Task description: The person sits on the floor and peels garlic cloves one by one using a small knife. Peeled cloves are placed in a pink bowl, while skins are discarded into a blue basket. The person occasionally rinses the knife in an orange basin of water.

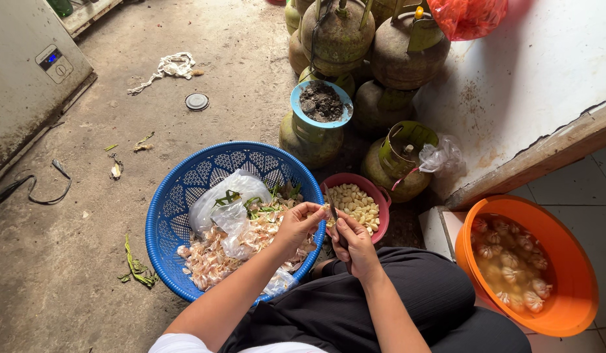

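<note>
Left hand [301, 222] pinches a garlic clove [319, 210]; right hand [355, 245] is closed round a knife [333, 212], both above the lap. Beyond them, one pink bowl [381, 196] of many peeled cloves; left, one blue basket [169, 222] of skins; right, one orange basin [571, 294] with roughly ten soaking bulbs left – seemingly midway

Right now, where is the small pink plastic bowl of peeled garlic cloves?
In the head view, the pink plastic bowl sits on the floor right of the blue plastic basket, just beyond the right hand and before the green gas cylinders.
</note>
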